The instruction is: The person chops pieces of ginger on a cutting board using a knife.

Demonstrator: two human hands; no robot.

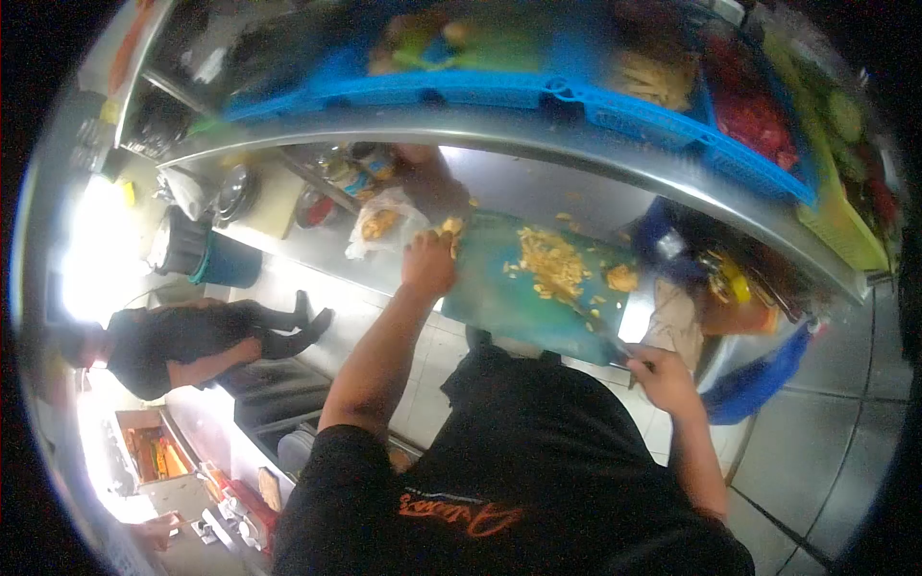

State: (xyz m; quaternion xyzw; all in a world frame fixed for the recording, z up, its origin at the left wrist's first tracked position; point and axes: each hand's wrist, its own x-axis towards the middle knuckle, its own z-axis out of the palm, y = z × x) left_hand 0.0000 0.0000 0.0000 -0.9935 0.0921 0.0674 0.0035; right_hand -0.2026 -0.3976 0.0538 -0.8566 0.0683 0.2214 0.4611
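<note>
A green cutting board (480,298) lies on the metal counter in front of me. Chopped pale-yellow food (552,264) is heaped on its middle, with small bits scattered around. At the board's left edge, my left hand (429,263) has its fingers bent around a yellowish food piece (451,227), partly hidden by the fingertips. My right hand (663,379) is closed on the handle of a knife (603,331) at the board's near right corner; the blurred blade points toward the heap. A larger yellowish lump (622,278) sits at the right of the heap.
Left of the board is a clear plastic bag (384,223) with yellowish food. A metal shelf edge (499,134) with blue baskets (480,88) crosses above the counter. Blue plastic (759,379) hangs at the right. Another person (192,346) stands at the left, near a dark bin (230,261).
</note>
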